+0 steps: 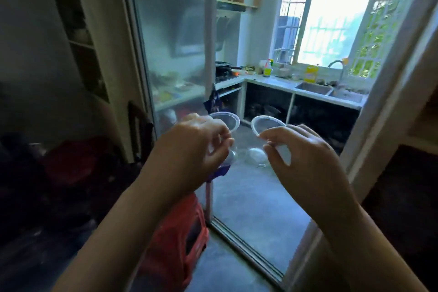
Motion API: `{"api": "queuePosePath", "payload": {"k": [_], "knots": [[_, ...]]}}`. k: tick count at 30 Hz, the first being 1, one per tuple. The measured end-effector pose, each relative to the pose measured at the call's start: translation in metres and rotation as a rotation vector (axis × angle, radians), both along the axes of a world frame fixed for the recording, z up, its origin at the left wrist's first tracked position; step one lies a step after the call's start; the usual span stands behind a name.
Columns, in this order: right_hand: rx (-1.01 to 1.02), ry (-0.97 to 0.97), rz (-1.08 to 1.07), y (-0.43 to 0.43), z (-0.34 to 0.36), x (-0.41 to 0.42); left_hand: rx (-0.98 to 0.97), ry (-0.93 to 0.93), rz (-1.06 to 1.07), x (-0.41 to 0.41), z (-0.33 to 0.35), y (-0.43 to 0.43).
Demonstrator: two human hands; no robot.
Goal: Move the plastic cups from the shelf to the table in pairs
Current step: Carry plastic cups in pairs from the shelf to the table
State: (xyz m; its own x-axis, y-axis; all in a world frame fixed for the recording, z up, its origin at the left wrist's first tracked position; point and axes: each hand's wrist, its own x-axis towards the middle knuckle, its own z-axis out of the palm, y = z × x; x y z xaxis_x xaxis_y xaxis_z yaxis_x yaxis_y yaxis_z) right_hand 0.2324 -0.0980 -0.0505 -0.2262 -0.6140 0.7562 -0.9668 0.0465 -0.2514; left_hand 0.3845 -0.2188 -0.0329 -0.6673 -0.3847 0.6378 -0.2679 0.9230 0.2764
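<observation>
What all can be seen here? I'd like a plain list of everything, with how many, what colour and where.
plastic cups: two, clear, one in each hand, held up in front of the doorway
sliding door: one, frosted glass, left of the doorway
stool: one, red, on the floor below the left arm
counter: one, pale, under the window
sink: one, grey, set in the counter on the right
tap: one, metal, above the sink
yellow bottle: one, yellow, on the counter by the window
window: one, white frame, back wall
left hand: one, gripping a cup
right hand: one, pinching the other cup
</observation>
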Motion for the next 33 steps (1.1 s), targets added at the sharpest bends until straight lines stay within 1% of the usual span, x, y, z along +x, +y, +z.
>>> {"api": "queuePosePath", "payload": {"k": [8,12,15,19,23,28,33], "knots": [[0.133,-0.018,0.356,-0.112,-0.03,0.153,0.093,0.029,0.344,0.191,-0.034,-0.053],[0.201,0.006,0.505,-0.156,-0.039,0.215,0.103,0.031,0.542,0.261,-0.046,-0.066],[0.216,0.014,0.611,-0.186,-0.046,0.255,0.116,0.016,0.655,0.299,-0.056,-0.076],[0.229,0.028,0.718,-0.23,-0.058,0.296,0.151,0.001,0.758,0.338,-0.07,-0.101],[0.228,0.021,0.815,-0.284,-0.071,0.318,0.153,-0.037,0.838,0.36,-0.086,-0.143],[0.244,0.033,0.854,-0.367,-0.08,0.323,0.139,-0.061,0.903,0.368,-0.096,-0.217],[0.248,0.036,0.893,-0.452,-0.077,0.319,0.136,-0.106,0.921,0.364,-0.094,-0.304]]}}
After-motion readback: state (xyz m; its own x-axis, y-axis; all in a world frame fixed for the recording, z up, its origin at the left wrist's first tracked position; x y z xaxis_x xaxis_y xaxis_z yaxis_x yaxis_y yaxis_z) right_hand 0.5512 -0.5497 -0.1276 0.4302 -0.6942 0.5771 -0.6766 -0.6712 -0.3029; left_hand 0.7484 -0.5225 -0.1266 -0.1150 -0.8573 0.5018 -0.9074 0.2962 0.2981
